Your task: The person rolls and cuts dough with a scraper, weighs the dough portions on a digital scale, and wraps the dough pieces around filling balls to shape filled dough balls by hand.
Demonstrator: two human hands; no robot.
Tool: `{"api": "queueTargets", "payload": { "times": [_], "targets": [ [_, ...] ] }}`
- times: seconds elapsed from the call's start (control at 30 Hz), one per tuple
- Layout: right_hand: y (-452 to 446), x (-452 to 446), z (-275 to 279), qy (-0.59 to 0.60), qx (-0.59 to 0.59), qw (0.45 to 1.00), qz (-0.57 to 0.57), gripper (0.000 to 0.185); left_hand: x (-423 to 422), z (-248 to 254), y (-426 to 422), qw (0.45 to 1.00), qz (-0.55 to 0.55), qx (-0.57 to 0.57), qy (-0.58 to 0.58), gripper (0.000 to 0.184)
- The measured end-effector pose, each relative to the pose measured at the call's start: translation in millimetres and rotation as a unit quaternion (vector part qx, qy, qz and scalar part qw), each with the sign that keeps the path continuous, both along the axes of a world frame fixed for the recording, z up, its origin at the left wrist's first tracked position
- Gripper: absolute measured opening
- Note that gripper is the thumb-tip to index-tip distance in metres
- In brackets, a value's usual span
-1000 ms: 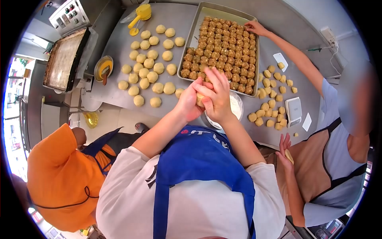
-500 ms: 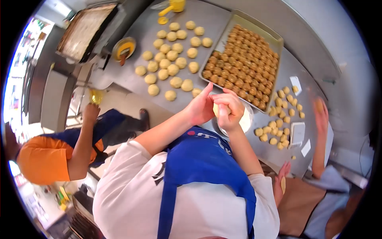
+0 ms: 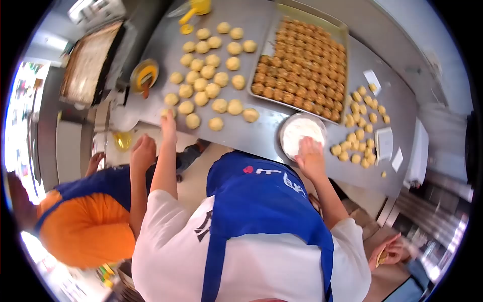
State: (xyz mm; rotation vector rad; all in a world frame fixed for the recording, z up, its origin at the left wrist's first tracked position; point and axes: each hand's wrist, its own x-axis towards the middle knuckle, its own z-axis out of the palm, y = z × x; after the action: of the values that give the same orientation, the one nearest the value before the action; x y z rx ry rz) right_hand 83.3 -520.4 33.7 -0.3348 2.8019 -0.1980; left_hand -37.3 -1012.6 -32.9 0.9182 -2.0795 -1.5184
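Observation:
At the left end of the spread of pale round dough balls (image 3: 207, 72), my left hand (image 3: 168, 130) has its fingers closed around a dough ball (image 3: 168, 111) at the table's edge. The hand partly covers that ball. My right hand (image 3: 311, 153) dips into a round bowl of white flour (image 3: 297, 132), fingers stretched out over the flour and holding nothing that shows. Just behind the bowl lies a large metal tray (image 3: 294, 106), packed with rows of brown filling balls (image 3: 302, 70).
Smaller dough pieces (image 3: 359, 136) and a white scale (image 3: 384, 143) are on the right. A bowl with yellow liquid and a brush (image 3: 145, 75) and a yellow jug (image 3: 200, 6) stand left. Co-workers are close: an orange sleeve (image 3: 95, 226) left, a hand (image 3: 387, 250) right.
My hands, together around a dough piece before, have parted. The left went to the far left with a dough ball, the right into the flour. The right co-worker's hand left the table.

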Motion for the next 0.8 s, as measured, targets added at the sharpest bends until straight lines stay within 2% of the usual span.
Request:
{"api": "queueTargets", "payload": {
  "times": [0.03,0.1,0.13,0.17,0.2,0.23,0.27,0.33,0.37,0.4,0.43,0.47,0.5,0.53,0.57,0.6,0.63,0.67,0.7,0.77,0.8],
  "targets": [
    [2,5,-1,0.0,0.006,1.0,-0.028,0.068,-4,1,9,0.994,-0.035,-0.099,-0.027,0.059],
    [5,14,-8,0.033,-0.024,0.999,0.006,0.07,-10,5,34,0.947,-0.098,-0.298,-0.064,0.063],
    [7,17,-12,0.033,-0.018,0.999,-0.015,0.07,-12,36,78,0.982,-0.167,-0.087,0.027,0.059],
    [7,19,-15,0.055,-0.03,0.998,-0.011,0.07,-10,47,119,0.979,-0.186,-0.083,0.028,0.059],
    [7,20,-17,0.077,-0.042,0.996,-0.006,0.07,-6,56,159,0.96,-0.258,0.111,-0.013,0.058],
    [5,18,-14,0.077,-0.039,0.996,-0.024,0.07,-1,62,196,0.898,-0.319,0.297,-0.06,0.057],
    [2,14,-5,0.079,-0.072,0.994,-0.022,0.072,5,70,231,0.798,-0.362,0.469,-0.11,0.057],
    [-9,7,19,0.1,-0.15,0.984,-0.003,0.075,18,86,292,0.675,-0.39,0.552,-0.296,0.06],
    [-17,3,33,0.12,-0.196,0.973,0.015,0.077,21,89,315,0.671,-0.394,0.551,-0.301,0.06],
    [-23,1,43,0.147,-0.273,0.95,0.031,0.068,21,92,335,0.608,-0.37,0.607,-0.352,0.061],
    [-16,1,40,0.149,-0.275,0.95,0.026,0.068,19,93,346,0.542,-0.341,0.656,-0.399,0.063],
    [-5,-2,34,0.191,-0.292,0.937,0.024,0.054,16,90,351,0.543,-0.343,0.652,-0.403,0.063],
    [7,-6,30,0.232,-0.308,0.922,0.021,0.042,13,85,355,0.518,-0.353,0.672,-0.394,0.064],
    [29,-7,31,0.217,-0.268,0.938,-0.044,0.024,12,82,358,0.492,-0.36,0.694,-0.383,0.064],
    [59,-6,1,0.196,-0.153,0.962,-0.112,0.017,12,83,357,0.494,-0.359,0.692,-0.384,0.064],
    [82,-6,0,0.097,-0.154,0.957,-0.227,0.023,13,85,351,0.528,-0.384,0.67,-0.354,0.062],
    [104,1,-17,0.163,-0.079,0.968,-0.173,0.028,13,87,343,0.561,-0.407,0.645,-0.323,0.06],
    [124,8,-35,0.23,-0.002,0.967,-0.115,0.034,13,83,332,0.569,-0.38,0.658,-0.316,0.057],
    [134,19,-34,0.188,0.02,0.978,-0.084,0.042,13,79,324,0.572,-0.378,0.656,-0.315,0.057],
    [149,27,-31,0.2,-0.015,0.979,-0.032,0.039,14,75,307,0.624,-0.297,0.647,-0.322,0.055],
    [154,27,-31,0.201,-0.018,0.979,-0.027,0.039,16,76,301,0.627,-0.294,0.647,-0.318,0.055]
  ]
}}
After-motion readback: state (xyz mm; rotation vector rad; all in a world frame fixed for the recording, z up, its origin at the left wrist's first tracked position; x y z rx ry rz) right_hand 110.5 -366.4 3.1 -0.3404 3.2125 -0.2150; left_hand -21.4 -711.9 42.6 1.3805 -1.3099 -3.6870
